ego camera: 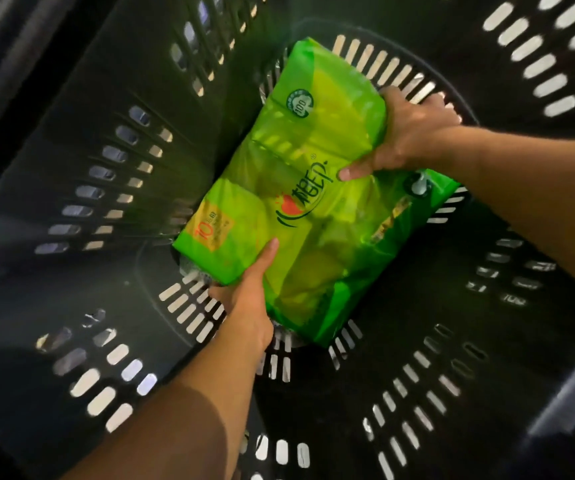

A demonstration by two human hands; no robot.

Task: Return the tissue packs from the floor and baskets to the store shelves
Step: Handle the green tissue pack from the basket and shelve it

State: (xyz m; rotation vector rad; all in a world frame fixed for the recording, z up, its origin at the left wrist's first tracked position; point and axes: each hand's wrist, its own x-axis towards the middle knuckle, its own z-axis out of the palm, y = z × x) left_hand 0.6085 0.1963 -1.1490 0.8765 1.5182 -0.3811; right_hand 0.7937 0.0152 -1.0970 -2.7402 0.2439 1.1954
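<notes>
Deep black slotted basket [81,188], seen from straight above, walls rising on all sides. No shelves in view.

Green pack [299,202] at the bottom, flat on the slotted floor, printed face up. Fills most of the floor. Long axis diagonal: far end toward top centre, near end toward lower right. Logo text runs roughly along that axis. Round seal near the far end, orange panel at the left corner.

Handling, as a judgement: bulky but light. Soft multi-pack under thin glossy film, so compressible, not fragile, somewhat slippery. Film wrinkled and loose in places; pinching film alone likely to stretch or tear it. Better to clamp the body across the short width, on opposite long edges, about mid-length. Cannot tell what the small grey piece by the right corner is, so not counting on it as a handle.

Right hand [414,133] clamped on the pack's right long edge, toward the far end: thumb pressed on the top face, fingers curled over and down the side.

Left hand [244,303] on the near-left edge, thumb lying along the top face, fingers tucked beneath, mostly hidden.

Both hands closed on the pack, on opposing sides. Good for a straight lift. Pack not yet clear of the floor, as far as can be told.

Main risk: a corner catching the wall on the way up.
</notes>
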